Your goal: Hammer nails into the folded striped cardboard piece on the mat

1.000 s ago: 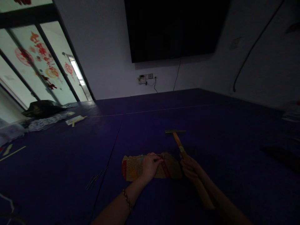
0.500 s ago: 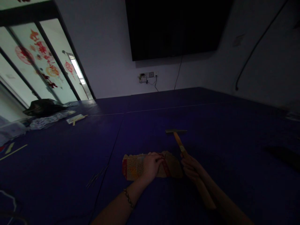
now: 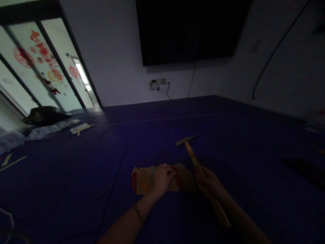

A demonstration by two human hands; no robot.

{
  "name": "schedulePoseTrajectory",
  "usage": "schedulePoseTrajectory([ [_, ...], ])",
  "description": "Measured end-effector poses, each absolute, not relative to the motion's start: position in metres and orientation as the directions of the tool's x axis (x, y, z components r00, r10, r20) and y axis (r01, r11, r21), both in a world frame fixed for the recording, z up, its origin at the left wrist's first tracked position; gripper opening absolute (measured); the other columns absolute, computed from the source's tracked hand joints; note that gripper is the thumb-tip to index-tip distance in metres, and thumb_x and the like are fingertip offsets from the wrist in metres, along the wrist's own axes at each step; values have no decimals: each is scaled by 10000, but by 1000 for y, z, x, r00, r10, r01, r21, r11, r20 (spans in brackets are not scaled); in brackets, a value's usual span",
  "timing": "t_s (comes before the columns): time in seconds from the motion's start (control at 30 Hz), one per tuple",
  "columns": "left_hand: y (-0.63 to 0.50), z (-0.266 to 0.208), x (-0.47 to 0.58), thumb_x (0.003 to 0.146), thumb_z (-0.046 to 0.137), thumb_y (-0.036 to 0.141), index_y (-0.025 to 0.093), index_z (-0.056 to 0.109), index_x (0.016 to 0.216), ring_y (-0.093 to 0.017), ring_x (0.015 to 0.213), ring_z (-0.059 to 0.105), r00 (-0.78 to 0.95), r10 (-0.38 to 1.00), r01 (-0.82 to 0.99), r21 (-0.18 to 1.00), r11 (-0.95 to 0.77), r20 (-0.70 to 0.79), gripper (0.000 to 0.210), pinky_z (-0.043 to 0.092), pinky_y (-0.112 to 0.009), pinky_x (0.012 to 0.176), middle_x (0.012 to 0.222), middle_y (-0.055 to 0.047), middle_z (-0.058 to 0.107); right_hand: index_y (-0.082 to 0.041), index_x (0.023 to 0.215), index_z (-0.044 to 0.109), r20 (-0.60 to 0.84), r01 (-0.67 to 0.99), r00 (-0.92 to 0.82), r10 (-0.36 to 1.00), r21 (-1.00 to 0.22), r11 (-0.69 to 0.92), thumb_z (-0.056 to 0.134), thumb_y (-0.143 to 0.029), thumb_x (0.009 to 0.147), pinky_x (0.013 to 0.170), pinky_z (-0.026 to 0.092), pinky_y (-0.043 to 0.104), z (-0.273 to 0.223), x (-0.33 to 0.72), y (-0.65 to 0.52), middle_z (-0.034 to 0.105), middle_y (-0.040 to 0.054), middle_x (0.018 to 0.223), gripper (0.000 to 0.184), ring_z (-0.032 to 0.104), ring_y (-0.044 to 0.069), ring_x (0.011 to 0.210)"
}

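My right hand (image 3: pixel 208 183) is wrapped round the wooden handle of a hammer (image 3: pixel 190 149), whose dark metal head is raised ahead of the hand. A brown, flattened cardboard piece (image 3: pixel 144 179) with red bands and a yellow printed patch lies on the dark blue surface. My left hand (image 3: pixel 164 177) rests on it, with thumb and fingers pinched together near a red band. Whatever sits in the pinch is too dark and small to make out. Several thin metal rods (image 3: pixel 103 192), perhaps long nails, lie left of the cardboard.
The blue surface (image 3: pixel 152 135) reaches back to the wall. A black bag (image 3: pixel 45 115) and a white tray (image 3: pixel 80 128) with pale strips stand at the far left. A dark flat object (image 3: pixel 304 171) lies at right. A white cable (image 3: pixel 10 218) runs at lower left.
The hammer head has turned, its right end tipping up, and shifted slightly left. My left hand stays pinched on the cardboard. The whole view has shifted slightly.
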State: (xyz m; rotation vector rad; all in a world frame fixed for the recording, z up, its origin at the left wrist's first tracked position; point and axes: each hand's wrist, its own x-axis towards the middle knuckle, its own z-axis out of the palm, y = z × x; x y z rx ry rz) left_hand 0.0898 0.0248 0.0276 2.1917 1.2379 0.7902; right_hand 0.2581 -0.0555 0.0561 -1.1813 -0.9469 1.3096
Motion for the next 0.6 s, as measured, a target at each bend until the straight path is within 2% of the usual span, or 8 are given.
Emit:
schedulePoseTrajectory([
  [0.1, 25, 27, 91, 694, 621, 214, 208, 679, 718, -165, 809, 538, 410, 881, 586, 671, -454, 237, 64, 384, -278, 730, 809, -14, 645, -178, 910, 481, -137, 17, 184, 973, -990, -143, 573, -423, 648, 240, 237, 161, 83, 238, -84, 380, -103, 405, 370, 308, 47, 250],
  [0.2, 25, 29, 92, 695, 621, 231, 214, 682, 716, -165, 792, 542, 409, 886, 589, 679, -439, 219, 66, 385, -284, 735, 795, -15, 647, -166, 1037, 507, -184, 180, 242, 953, -956, -230, 538, -426, 655, 284, 306, 196, 92, 219, -116, 465, -59, 430, 463, 390, 88, 303],
  [0.33, 25, 30, 93, 692, 622, 222, 211, 684, 708, -164, 787, 545, 405, 889, 586, 686, -431, 213, 65, 390, -283, 734, 786, -14, 647, -155, 1070, 551, -86, 421, 242, 966, -888, -185, 507, -370, 667, 444, 441, 263, 74, 210, -138, 624, 28, 572, 460, 549, 170, 454],
  [0.4, 24, 31, 93, 690, 622, 211, 213, 685, 715, -159, 778, 547, 404, 891, 581, 694, -426, 209, 68, 393, -278, 727, 791, -12, 647, -139, 1067, 566, -50, 496, 220, 974, -854, -156, 484, -343, 676, 502, 460, 282, 63, 211, -140, 653, 51, 606, 448, 578, 190, 496],
  [0.6, 25, 32, 93, 699, 611, 247, 212, 685, 722, -168, 794, 543, 409, 892, 610, 669, -425, 194, 85, 388, -287, 732, 797, -13, 647, -100, 1091, 557, -12, 585, 234, 972, -797, -151, 450, -366, 703, 495, 462, 281, 55, 210, -142, 662, 63, 593, 482, 582, 189, 466],
])
